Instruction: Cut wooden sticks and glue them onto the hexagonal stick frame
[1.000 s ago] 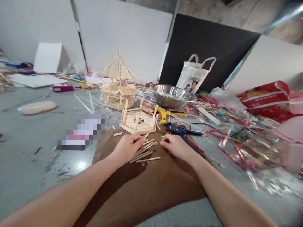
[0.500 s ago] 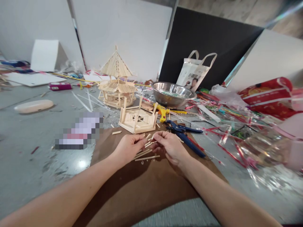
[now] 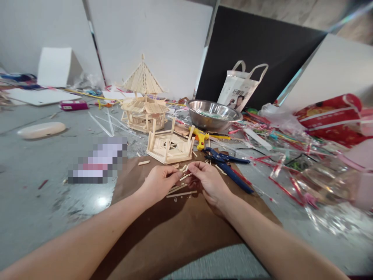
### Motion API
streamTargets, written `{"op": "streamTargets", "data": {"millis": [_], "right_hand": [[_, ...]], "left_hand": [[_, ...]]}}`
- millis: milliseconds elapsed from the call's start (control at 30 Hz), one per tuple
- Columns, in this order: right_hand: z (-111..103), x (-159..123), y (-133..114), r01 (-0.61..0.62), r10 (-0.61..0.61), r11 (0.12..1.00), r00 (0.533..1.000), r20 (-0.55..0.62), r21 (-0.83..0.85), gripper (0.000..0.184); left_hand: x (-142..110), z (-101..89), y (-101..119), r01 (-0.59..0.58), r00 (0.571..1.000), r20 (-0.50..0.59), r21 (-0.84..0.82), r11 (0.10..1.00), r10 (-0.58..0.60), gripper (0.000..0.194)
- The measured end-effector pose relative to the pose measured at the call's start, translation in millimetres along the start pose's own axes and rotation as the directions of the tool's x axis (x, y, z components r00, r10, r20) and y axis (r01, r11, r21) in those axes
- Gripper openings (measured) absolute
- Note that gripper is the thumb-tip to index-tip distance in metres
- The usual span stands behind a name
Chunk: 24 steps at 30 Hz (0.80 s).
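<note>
My left hand [image 3: 159, 181] and my right hand [image 3: 208, 179] meet over a brown sheet [image 3: 175, 229], fingers pinched together on short wooden sticks [image 3: 185, 175]. More loose sticks [image 3: 180, 192] lie on the sheet just below the hands. Right behind them stands a small open stick frame with corner posts [image 3: 170, 145]. Farther back is a finished stick pavilion with a pointed roof [image 3: 143, 99].
Blue-handled pliers [image 3: 230, 166] and a yellow glue gun [image 3: 201, 139] lie right of the frame. A steel bowl [image 3: 214, 115], a white tote bag [image 3: 240, 88], red packaging [image 3: 329, 116] and plastic wrappers fill the right. White and black boards lean behind.
My right hand has moved left from beside the pliers to join my left hand, and both now pinch sticks together. The view has shifted slightly.
</note>
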State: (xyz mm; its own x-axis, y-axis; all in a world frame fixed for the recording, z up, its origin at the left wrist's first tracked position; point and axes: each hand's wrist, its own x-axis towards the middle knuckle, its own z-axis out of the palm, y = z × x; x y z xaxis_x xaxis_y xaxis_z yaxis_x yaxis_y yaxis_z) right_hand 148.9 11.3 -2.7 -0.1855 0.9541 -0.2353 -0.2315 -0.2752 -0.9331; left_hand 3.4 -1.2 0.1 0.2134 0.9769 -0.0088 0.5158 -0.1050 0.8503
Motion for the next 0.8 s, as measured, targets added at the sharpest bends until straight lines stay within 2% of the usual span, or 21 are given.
{"op": "streamTargets", "data": {"millis": [567, 800], "right_hand": [[3.1, 0.4, 2.6, 0.015, -0.016, 1.000, 0.999, -0.031, -0.026, 0.019], [3.0, 0.0, 2.5, 0.027, -0.028, 0.999, 0.999, -0.021, -0.022, 0.020]], "left_hand": [[0.8, -0.3, 0.3, -0.019, 1.000, 0.011, 0.046, 0.999, 0.019, 0.033], [1.2, 0.8, -0.8, -0.019, 1.000, 0.010, 0.001, 1.000, 0.018, 0.035]]}}
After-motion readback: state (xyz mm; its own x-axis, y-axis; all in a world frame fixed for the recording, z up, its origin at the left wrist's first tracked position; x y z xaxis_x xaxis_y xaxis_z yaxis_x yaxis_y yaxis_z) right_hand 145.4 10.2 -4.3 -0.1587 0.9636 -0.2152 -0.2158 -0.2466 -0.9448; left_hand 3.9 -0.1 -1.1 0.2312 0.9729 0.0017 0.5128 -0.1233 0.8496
